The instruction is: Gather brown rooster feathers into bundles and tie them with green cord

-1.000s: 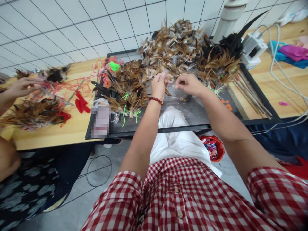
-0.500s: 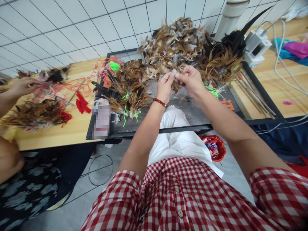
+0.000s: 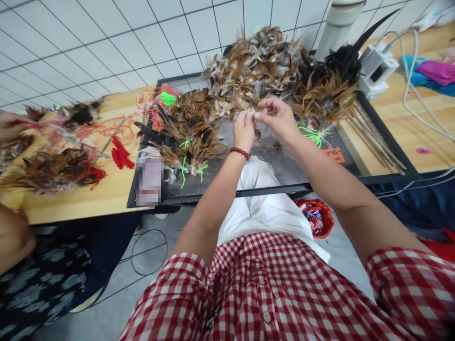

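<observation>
My left hand [image 3: 243, 129], with a red bead bracelet at its wrist, pinches the pale end of a small brown feather [image 3: 257, 133]. The feather hangs partly behind its fingers. Thumb and forefinger of my right hand [image 3: 279, 118] meet the left fingertips at that pale end; whether they grip the feather too is hard to see, but they are pinched together. Both hands are above a dark framed board [image 3: 227, 182]. Behind them rises a large heap of loose brown feathers [image 3: 258, 61]. Feather bundles tied with green string [image 3: 194, 128] lie to the left, and another bundle [image 3: 325, 102] to the right.
At far left, a co-worker's hand [image 3: 12, 127] is near red string and feather bundles [image 3: 57, 168]. A white power adapter [image 3: 377, 68] with cables stands at the right, near thin sticks [image 3: 377, 137]. A red basket [image 3: 322, 220] is below the table.
Both hands have shifted slightly left, still together at the fingertips. The co-worker's hand has moved left, toward the edge of view.
</observation>
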`<state>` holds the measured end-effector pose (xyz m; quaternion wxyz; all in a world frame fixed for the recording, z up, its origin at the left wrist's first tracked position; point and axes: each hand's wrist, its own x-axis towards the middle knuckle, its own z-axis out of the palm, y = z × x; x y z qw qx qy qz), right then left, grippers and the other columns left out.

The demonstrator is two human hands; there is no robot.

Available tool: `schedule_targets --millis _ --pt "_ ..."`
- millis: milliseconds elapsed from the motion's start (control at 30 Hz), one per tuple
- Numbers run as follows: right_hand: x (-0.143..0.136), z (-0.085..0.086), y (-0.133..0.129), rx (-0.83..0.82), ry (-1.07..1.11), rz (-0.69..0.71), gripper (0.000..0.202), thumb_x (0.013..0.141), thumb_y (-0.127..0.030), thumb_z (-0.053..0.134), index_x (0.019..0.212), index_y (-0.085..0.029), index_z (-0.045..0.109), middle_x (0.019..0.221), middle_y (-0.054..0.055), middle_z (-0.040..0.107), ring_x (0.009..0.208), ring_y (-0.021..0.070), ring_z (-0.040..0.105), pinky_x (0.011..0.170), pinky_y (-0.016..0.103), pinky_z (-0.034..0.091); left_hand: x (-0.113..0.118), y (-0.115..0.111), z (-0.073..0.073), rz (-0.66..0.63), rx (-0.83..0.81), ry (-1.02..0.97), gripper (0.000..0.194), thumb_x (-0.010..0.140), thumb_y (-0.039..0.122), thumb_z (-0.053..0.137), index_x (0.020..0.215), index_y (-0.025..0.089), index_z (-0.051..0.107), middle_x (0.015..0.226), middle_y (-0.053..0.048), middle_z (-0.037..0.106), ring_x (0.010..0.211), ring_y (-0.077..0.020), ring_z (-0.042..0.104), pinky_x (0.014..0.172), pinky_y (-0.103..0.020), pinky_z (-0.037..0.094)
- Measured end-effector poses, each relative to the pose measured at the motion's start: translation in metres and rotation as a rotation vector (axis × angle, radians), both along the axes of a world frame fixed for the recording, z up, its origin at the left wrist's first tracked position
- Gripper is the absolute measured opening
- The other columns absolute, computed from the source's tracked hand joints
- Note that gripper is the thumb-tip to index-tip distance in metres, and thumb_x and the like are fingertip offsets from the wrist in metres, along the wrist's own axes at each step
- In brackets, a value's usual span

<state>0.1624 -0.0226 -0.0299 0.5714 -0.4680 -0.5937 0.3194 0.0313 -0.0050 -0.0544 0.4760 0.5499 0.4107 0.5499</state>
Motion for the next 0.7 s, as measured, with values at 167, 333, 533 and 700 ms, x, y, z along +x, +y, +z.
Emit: schedule_targets --millis 167,333,533,700 --pt "0.004 0.008 -0.002 0.009 0.06 0.03 0.054 0.077 -0.077 0.08 0.087 -0.024 0.072 0.089 0.005 0.071 0.089 0.0215 0.067 0.078 0.037 0.057 0.004 -0.01 0.014 0.009 -0.028 0.009 0.037 0.099 0.053 0.07 0.078 0.023 0.064 0.071 0.001 0.059 0.078 -0.0153 0.065 0.078 -0.029 0.051" --pt "0.009 0.019 -0.008 -0.03 0.024 0.116 0.055 0.073 -0.078 0.082 0.089 -0.026 0.075 0.088 0.004 0.071 0.085 0.0211 0.066 0.075 0.037 0.057 0.003 -0.016 0.021 -0.088 -0.032 -0.006 0.039 0.095 0.055 0.073 0.075 0.023 0.064 0.062 0.003 0.056 0.066 -0.0134 0.061 0.07 -0.027 0.051" --pt "0.02 0.021 -0.009 0.072 -0.058 0.156 0.054 0.079 -0.079 0.078 0.079 -0.026 0.071 0.087 0.005 0.066 0.081 0.0209 0.066 0.073 0.038 0.059 0.002 -0.02 0.027 -0.186 -0.042 -0.027 0.045 0.089 0.064 0.077 0.076 0.022 0.066 0.067 0.001 0.065 0.069 -0.0131 0.064 0.074 -0.028 0.057" --pt "0.022 0.015 -0.004 0.146 -0.187 0.037 0.041 0.087 -0.066 0.078 0.082 -0.026 0.073 0.094 0.005 0.068 0.097 0.0242 0.067 0.094 0.044 0.06 0.002 -0.022 0.031 -0.234 -0.078 -0.083 0.043 0.093 0.059 0.076 0.075 0.021 0.065 0.064 0.003 0.06 0.07 -0.0134 0.066 0.078 -0.03 0.058"
